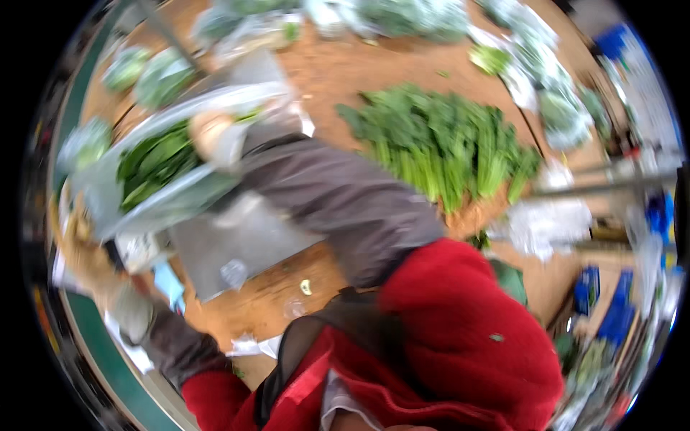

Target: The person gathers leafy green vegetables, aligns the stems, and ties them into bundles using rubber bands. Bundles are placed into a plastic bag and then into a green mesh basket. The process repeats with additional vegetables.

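Note:
A translucent plastic bag or tray [210,188] holds dark green leafy vegetables [153,161] at the left of the view. My right hand [212,137] reaches across to it and lies over the near end of the leaves; motion blur hides its fingers, so its grip is unclear. Beside the lower left corner of the plastic is my left hand [81,248], blurred, with fingers pointing up. I cannot tell whether it touches the plastic. Below the plastic sits a grey metal plate [237,248]. Right of my arm lies a row of stemmed leafy greens [436,140].
Wrapped cabbage-like heads [167,78] stand at the upper left on the brown table [323,59]. Bagged vegetables [415,19] line the far side, and more bagged heads [563,116] the right. A metal bar [593,186], clear plastic bags [547,226] and blue boxes [587,288] are at right.

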The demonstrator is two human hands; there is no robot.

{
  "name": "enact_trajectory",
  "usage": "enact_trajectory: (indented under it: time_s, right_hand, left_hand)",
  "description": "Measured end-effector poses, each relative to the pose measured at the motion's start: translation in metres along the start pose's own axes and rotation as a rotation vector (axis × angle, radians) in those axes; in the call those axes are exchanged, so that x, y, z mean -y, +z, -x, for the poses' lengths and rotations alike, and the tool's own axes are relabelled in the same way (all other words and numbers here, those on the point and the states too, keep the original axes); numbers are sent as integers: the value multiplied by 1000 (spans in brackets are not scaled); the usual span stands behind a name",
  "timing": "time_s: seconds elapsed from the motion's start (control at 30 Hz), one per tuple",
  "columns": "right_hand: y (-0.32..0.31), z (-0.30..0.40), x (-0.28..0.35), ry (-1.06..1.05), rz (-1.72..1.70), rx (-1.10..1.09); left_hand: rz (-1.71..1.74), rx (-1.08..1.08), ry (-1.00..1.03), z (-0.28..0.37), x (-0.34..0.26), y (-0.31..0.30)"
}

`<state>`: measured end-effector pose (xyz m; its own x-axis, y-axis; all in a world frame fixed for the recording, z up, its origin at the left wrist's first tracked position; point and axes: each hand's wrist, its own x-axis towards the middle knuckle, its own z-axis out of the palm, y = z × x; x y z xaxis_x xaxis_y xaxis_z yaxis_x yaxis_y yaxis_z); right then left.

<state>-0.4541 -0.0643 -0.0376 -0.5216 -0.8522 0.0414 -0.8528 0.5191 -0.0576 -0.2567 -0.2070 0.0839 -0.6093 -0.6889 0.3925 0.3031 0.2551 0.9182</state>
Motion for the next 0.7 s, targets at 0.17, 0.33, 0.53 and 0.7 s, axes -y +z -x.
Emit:
enact_trajectory:
  time_s: [0.17, 0.33, 0.53, 0.7]
  right_hand:
    - [-3, 29, 28, 152, -243, -337]
    - [3, 253, -40, 104, -1423, -395]
    - [149, 473, -135, 1308, -589, -735]
    - [109, 452, -109, 1358, -584, -650]
  left_hand:
    - [-618, -227, 183, 37, 1, 15]
    - [-639, -461, 360, 98, 4, 67]
    - [-1543, -392, -65, 85, -1, 16]
    - [-716, -692, 747, 132, -32, 139]
